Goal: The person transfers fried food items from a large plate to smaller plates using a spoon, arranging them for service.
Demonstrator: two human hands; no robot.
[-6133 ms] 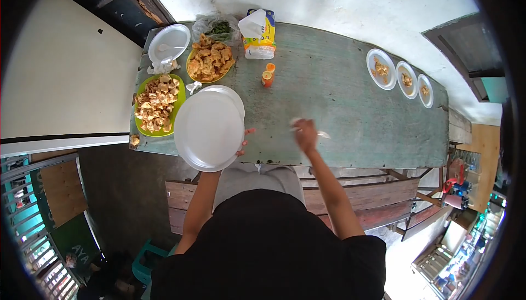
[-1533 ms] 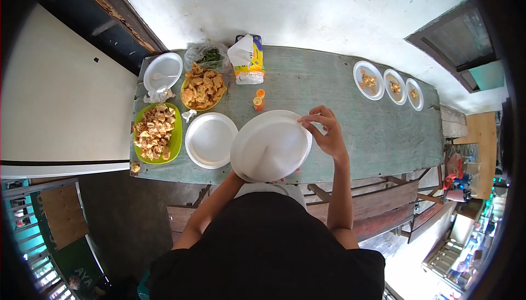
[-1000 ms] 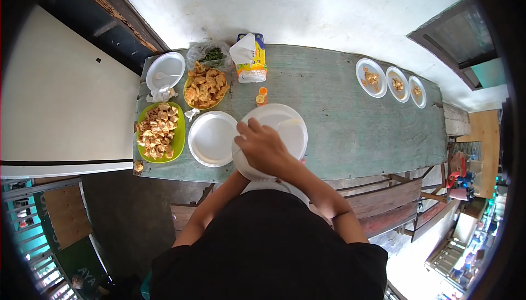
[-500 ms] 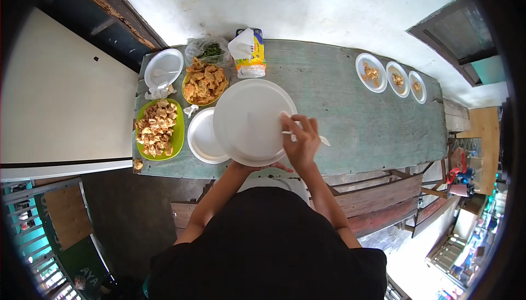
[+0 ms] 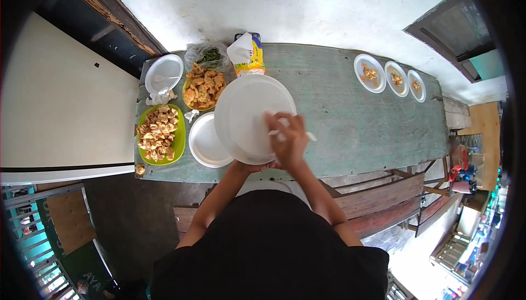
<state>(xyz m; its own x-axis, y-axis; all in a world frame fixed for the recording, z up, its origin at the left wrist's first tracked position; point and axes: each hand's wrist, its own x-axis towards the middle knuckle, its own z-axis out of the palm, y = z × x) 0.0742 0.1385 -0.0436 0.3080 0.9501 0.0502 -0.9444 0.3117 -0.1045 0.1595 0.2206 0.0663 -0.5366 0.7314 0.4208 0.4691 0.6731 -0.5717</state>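
Observation:
A round white plate [image 5: 246, 119] is held up over the near side of the table. My left hand [image 5: 257, 167] grips it from below at its near edge, with most of the fingers hidden under it. Over the plate's right part is my right hand [image 5: 289, 138], blurred, with its fingers bent. A slim white plastic spoon [image 5: 312, 136] lies across that hand, its end sticking out to the right. Something pale shows at the fingertips, too smeared to name. Another white plate [image 5: 207, 149] lies on the table, partly covered by the held one.
Fried pieces fill a yellow-green bowl [image 5: 186, 97] and a green plate [image 5: 178, 149] at left. A white plate with a spoon [image 5: 175, 67], greens in a bag [image 5: 192, 56] and a tissue pack [image 5: 256, 53] stand behind. Several plates with food [image 5: 361, 84] sit far right.
My right hand has moved left and slightly down-plate, farther over the held plate, with the spoon in it. My left hand still supports the plate.

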